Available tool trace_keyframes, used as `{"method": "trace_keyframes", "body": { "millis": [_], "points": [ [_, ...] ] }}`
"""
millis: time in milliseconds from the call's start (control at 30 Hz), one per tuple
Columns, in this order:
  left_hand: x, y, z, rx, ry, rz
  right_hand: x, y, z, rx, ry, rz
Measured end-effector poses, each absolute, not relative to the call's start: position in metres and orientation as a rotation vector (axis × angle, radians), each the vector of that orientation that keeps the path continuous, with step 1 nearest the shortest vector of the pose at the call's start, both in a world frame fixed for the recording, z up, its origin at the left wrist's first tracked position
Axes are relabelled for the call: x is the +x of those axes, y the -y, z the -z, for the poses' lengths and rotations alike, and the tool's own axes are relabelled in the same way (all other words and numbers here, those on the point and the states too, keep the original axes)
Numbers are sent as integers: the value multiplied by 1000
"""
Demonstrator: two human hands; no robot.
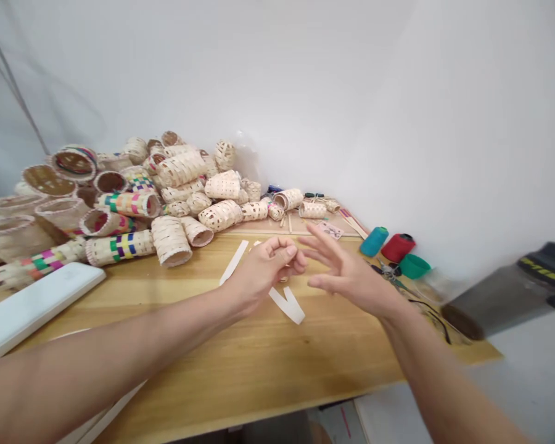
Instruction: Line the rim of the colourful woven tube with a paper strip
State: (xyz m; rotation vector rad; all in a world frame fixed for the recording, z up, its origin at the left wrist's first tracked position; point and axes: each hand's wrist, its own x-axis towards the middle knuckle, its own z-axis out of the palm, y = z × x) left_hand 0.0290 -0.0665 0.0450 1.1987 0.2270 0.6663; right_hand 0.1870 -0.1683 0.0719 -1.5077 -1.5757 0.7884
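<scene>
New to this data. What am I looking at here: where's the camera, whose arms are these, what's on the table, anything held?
There is no machine here: a person works with two bare hands. The single picture comes from a camera worn on their head, looking forward and down, so both forearms reach in from the bottom.

The left hand is loosely curled, its fingers pinched on a pale flat strip that bends down onto the wooden table. The right hand is open with fingers spread, holding nothing.

A second strip lies flat nearby. At the back left is a heap of small woven baskets, some with coloured bands. To the right lie thread spools, teal and red, and a white board sits at far left.
</scene>
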Motion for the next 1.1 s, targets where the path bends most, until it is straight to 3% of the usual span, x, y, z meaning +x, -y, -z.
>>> {"method": "trace_keyframes", "body": {
  "millis": [100, 300, 533, 767, 1100],
  "points": [
    [21, 63, -48, 1313, -285, -695, 168, 149, -58, -1397, 1440, -939],
    [-3, 46, -21, 1877, -452, -595, 175, 169, -47, -1703, 1670, -495],
    [-8, 50, 18, 2027, -557, -360, 180, 204, -23, -1927, 1798, -407],
    [-34, 31, 7, 2374, -698, -236, 216, 228, 8, -2356, 1757, -57],
    [-51, 9, -1, 2806, -616, -232, 225, 238, 13, -2484, 1737, 43]
  ]
}}
